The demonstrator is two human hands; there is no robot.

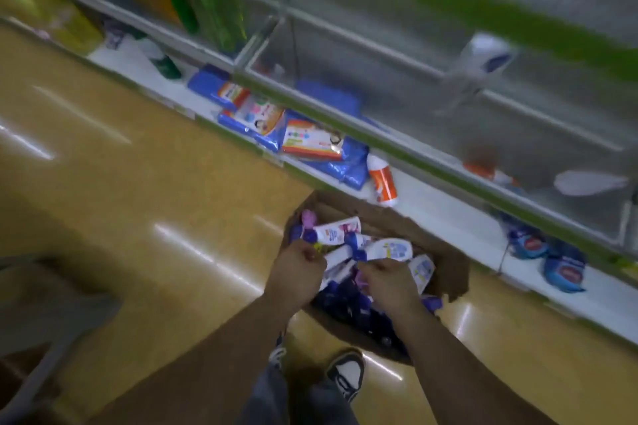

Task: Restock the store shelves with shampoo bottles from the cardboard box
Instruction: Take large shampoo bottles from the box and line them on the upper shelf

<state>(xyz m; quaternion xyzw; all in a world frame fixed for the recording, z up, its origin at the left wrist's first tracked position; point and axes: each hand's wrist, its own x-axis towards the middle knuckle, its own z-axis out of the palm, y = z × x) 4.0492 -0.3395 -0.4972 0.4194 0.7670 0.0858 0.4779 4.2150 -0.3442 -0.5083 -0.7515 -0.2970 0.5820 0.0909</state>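
Left hand and right hand curl over shampoo bottles right under the fingers in the cardboard box, probably grabbing stock, though the grip's too blurry to call.

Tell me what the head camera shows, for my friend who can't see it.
The left hand and right hand reach with curled fingers into a cardboard box full of shampoo bottles on a shiny tan floor. Beside it, a low white shelf holds blue packets and an orange-and-white bottle. The picture is blurry.
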